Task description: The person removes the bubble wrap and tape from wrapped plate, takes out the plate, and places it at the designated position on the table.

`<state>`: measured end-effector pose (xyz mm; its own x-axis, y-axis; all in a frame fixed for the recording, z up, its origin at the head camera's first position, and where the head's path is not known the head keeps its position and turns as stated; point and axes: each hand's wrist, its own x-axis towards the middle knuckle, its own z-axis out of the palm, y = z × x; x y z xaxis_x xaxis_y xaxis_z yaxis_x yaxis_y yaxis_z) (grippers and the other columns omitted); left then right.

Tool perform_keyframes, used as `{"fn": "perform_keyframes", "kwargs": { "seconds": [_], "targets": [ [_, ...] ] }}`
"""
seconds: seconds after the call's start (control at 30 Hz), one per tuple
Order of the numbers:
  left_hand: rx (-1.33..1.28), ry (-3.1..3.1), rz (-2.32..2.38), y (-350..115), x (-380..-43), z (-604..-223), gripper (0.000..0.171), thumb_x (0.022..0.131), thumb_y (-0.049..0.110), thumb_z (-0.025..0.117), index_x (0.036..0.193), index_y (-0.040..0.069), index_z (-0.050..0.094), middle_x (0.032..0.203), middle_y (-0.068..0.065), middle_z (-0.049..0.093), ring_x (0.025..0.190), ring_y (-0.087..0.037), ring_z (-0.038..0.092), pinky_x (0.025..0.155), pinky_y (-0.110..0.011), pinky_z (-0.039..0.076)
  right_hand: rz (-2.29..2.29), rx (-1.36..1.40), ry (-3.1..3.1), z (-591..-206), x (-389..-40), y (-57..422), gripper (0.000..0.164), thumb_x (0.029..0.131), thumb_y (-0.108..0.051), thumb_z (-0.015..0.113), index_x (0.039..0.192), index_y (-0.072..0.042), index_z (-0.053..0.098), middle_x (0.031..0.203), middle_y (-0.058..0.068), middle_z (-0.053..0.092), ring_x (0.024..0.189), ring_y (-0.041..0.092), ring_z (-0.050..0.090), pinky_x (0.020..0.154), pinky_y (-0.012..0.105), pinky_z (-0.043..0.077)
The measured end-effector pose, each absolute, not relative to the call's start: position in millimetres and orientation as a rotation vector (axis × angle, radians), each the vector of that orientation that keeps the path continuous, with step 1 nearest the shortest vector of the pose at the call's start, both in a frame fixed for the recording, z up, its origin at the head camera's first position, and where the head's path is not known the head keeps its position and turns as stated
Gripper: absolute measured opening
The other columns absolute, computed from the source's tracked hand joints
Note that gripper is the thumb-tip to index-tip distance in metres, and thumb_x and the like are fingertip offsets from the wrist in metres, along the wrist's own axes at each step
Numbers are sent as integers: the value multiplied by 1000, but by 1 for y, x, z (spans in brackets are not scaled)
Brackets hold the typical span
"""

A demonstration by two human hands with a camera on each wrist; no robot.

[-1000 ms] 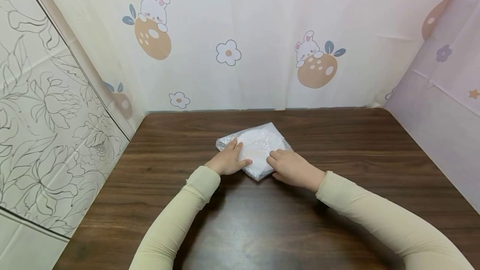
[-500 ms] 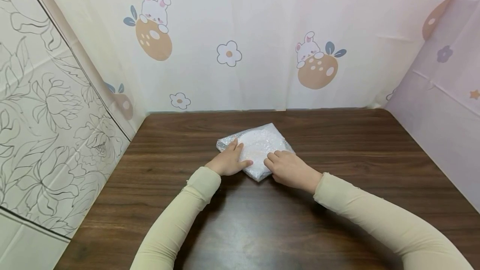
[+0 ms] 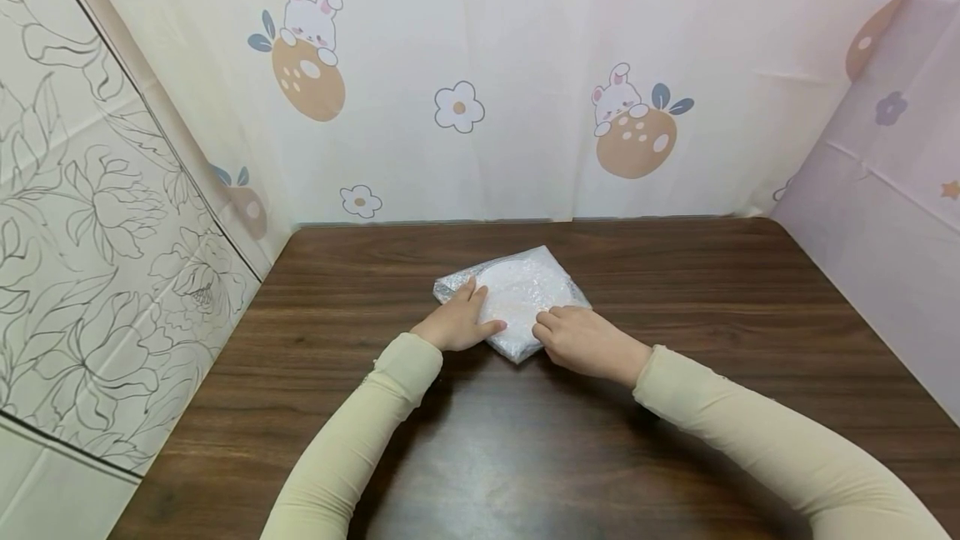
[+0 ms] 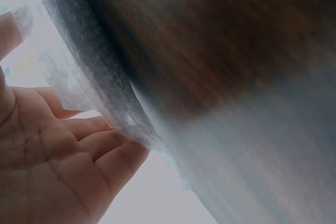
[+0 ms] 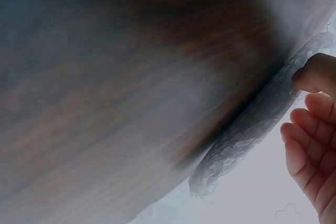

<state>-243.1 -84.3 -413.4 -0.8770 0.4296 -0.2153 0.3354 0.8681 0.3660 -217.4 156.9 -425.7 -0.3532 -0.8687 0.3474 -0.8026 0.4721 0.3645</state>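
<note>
A flat packet in clear bubble wrap [image 3: 525, 286], with a round white shape showing through, lies on the brown wooden table. My left hand [image 3: 457, 319] rests spread on its left side, fingers stretched and thumb apart. In the left wrist view the fingertips [image 4: 134, 150] touch the wrap along its edge. At the packet's near right side, my right hand [image 3: 588, 342] has its fingers curled and pinches at the wrap. Its thumb [image 5: 310, 74] meets the wrap's edge in the right wrist view, and the exact pinch point is hidden.
The table [image 3: 480, 457] spreads around the packet, with a patterned curtain [image 3: 525, 165] along its far edge. A panel with line-drawn flowers [image 3: 105, 232] stands on the left, and a pale lilac curtain [image 3: 870, 215] on the right.
My right hand has shifted slightly left along the wrap, then slightly back to the right, fingers still curled. The left hand and the packet stay almost where they were.
</note>
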Motion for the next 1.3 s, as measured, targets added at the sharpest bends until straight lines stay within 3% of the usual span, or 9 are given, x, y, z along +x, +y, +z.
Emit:
{"fn": "perform_keyframes", "kwargs": {
  "seconds": [0.53, 1.3],
  "targets": [
    [571, 2763, 451, -83, -242, -413, 84, 98, 56, 48, 155, 0, 22, 163, -21, 12, 153, -31, 11, 122, -43, 22, -245, 1422, -2166, -425, -214, 156, 17, 80, -1, 68, 72, -11, 56, 67, 0, 53, 60, 16, 53, 52, 27, 44],
    [567, 2761, 429, -83, -244, -415, 84, 98, 57, 47, 155, 1, 21, 164, -20, 10, 153, -30, 10, 123, -42, 22, -315, 1441, -2112, -424, -213, 157, 18, 79, -5, 72, 68, -11, 59, 67, 0, 53, 60, 15, 52, 53, 25, 44]
  ]
}}
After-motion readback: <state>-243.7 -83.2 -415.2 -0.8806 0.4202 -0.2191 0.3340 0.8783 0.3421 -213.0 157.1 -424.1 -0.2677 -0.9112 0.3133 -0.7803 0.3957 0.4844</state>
